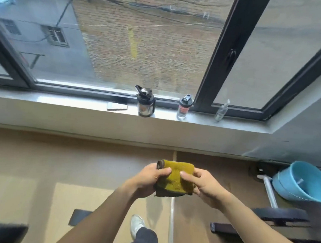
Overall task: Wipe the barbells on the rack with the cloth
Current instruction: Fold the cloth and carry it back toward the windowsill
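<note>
A folded mustard-yellow cloth with a dark underside is held in front of me, above the floor. My left hand grips its left edge, thumb on top. My right hand pinches its right edge, thumb pressed on the yellow face. No barbell rack shows in this view. A dark weight plate on a bar lies at the lower right.
A window sill runs across ahead, carrying a phone, a dark bottle, a shaker bottle and a small spray bottle. A blue basin leans at the right wall. My shoe stands on tan floor.
</note>
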